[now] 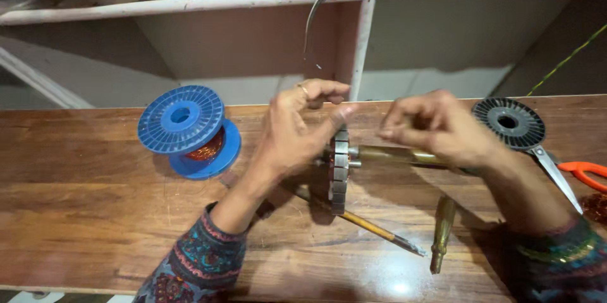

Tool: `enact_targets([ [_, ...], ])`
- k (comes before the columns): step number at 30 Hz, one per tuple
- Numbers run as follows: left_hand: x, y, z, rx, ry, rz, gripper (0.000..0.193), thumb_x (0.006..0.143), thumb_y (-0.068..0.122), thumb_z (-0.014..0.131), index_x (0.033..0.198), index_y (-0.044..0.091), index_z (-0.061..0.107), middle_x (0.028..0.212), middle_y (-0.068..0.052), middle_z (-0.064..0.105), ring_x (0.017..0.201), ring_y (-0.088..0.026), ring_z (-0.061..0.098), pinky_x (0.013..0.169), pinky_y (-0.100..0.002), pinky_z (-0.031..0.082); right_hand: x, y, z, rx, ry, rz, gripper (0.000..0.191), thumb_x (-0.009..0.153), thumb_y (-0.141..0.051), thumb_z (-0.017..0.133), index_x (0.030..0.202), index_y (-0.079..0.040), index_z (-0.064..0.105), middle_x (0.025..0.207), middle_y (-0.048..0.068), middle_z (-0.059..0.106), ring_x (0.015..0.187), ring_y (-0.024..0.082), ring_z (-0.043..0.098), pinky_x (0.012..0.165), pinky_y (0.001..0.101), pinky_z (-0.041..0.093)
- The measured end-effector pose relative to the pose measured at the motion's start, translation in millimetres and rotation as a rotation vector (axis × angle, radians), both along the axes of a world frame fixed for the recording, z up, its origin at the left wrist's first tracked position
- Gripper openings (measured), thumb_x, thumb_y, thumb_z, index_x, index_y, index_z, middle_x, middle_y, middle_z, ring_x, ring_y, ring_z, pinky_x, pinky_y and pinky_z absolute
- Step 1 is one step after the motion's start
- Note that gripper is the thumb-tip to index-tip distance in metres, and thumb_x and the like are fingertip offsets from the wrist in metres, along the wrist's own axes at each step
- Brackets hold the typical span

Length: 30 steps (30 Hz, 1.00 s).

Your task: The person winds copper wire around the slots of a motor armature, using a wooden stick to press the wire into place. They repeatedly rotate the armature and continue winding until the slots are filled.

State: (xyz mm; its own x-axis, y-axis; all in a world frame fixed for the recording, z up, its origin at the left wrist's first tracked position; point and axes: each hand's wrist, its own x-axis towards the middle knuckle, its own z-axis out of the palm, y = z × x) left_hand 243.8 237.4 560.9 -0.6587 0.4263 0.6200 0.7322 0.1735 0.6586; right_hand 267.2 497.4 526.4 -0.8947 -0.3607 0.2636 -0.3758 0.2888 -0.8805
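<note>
Nearest tools: we see a brass-coloured punch-like metal tool point(442, 232) lying on the worn wooden bench point(95, 214) near its front edge; just beside it a thin wooden-handled pick point(379, 230) lies slantwise, its tip toward the punch.
Work piece: the round slotted steel stator core with copper winding point(340, 170) stands on edge mid-bench, a brass-toned shaft point(395, 154) running out of it to the right.
Left hand point(297, 129): we curl it loosely over the core's top, thumb pressed to the rim; it grips nothing else that we can make out.
Right hand point(436, 125): fingers pinched narrow above the shaft; any wire between them is too fine to see.
Doing it well: we judge that the left thumb should steady the core while the right keeps an even pull, so turns seat in one slot.
Further back: blue plastic spool of copper wire point(190, 131) at left; black ribbed spool point(509, 123) at right, touching orange-handled scissors point(569, 173); white shelf frame point(360, 37) behind.
</note>
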Motion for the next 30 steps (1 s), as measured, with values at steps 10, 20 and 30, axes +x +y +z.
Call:
enact_targets([
  [10,69.8,-9.1,-33.9,-0.532,0.079,0.510,0.085,0.076,0.068,0.077,0.113,-0.008,0.065,0.082,-0.022,0.069,0.076,-0.029,0.071,0.068,-0.045,0.056,38.4,-21.6,-22.0,0.034,0.064,-0.133,0.014,0.092,-0.015,0.073,0.084,-0.004,0.078,0.065,0.000,0.070,0.052,0.004,0.050,0.047,0.0241,0.037],
  [20,121.8,26.6,-64.1,-0.492,0.195,0.606,0.054,0.100,0.029,0.058,0.131,-0.017,0.057,0.054,-0.019,0.063,0.045,-0.030,0.064,0.042,-0.045,0.050,48.5,-18.6,-34.5,0.116,0.066,-0.188,0.018,0.091,-0.019,0.074,0.083,-0.004,0.077,0.062,-0.003,0.069,0.050,0.004,0.048,0.046,0.0252,0.035],
  [30,142.2,36.1,-98.2,-0.252,0.661,0.637,0.051,0.099,0.015,0.062,0.135,-0.020,0.052,0.095,-0.022,0.070,0.078,-0.032,0.070,0.067,-0.040,0.056,46.7,-2.3,-33.3,0.095,0.082,-0.175,0.020,0.091,-0.021,0.074,0.082,-0.004,0.077,0.059,-0.002,0.066,0.049,0.003,0.045,0.045,0.0250,0.033],
])
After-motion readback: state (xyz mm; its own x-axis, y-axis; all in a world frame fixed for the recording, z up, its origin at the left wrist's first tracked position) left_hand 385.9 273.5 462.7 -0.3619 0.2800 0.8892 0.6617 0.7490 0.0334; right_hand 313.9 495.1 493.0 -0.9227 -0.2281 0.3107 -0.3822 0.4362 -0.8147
